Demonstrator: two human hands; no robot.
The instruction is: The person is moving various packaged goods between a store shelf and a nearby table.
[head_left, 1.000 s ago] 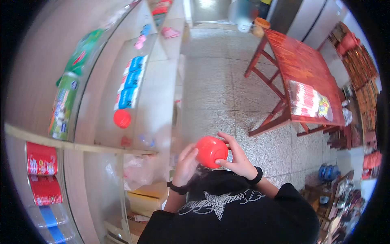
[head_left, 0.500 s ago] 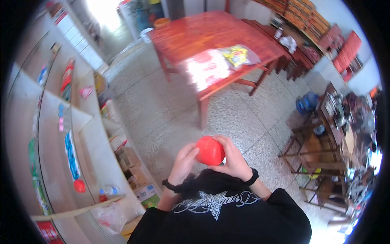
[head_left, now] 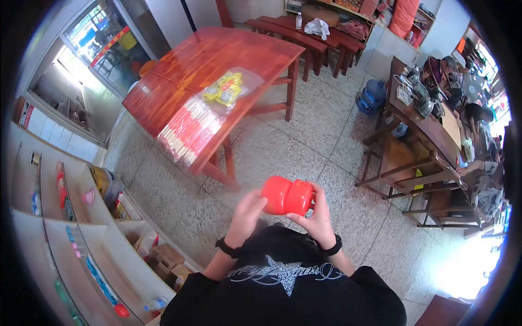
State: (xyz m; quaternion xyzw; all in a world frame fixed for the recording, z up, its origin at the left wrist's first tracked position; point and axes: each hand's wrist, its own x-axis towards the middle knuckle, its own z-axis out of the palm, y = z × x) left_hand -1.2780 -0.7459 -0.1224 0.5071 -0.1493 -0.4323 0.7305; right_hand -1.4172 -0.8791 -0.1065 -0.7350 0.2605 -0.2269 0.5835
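Note:
A glossy red plastic jar-like container (head_left: 286, 195) lies on its side between my two hands, above the floor and in front of my black T-shirt. A groove runs round its middle, and its right end is narrower. My left hand (head_left: 247, 214) is closed against the rounded left end, with the thumb pressed on it. Around the right end, my right hand (head_left: 316, 220) curls with its thumb below and fingers above and behind. Part of that end is hidden by the fingers. Both wrists wear black bands.
A red wooden table (head_left: 217, 46) ahead bears a pack of red-and-white sticks (head_left: 190, 127) and a yellow packet (head_left: 225, 88). White shelves (head_left: 95, 233) stand at left. A dark desk (head_left: 416, 119), chairs (head_left: 405, 160) and a blue water bottle (head_left: 371, 96) are at right; people sit beyond the desk.
My view has turned right, so the table and shelves sit further left. The red container has turned from end-on to sideways, showing its groove; both hands keep hold of it.

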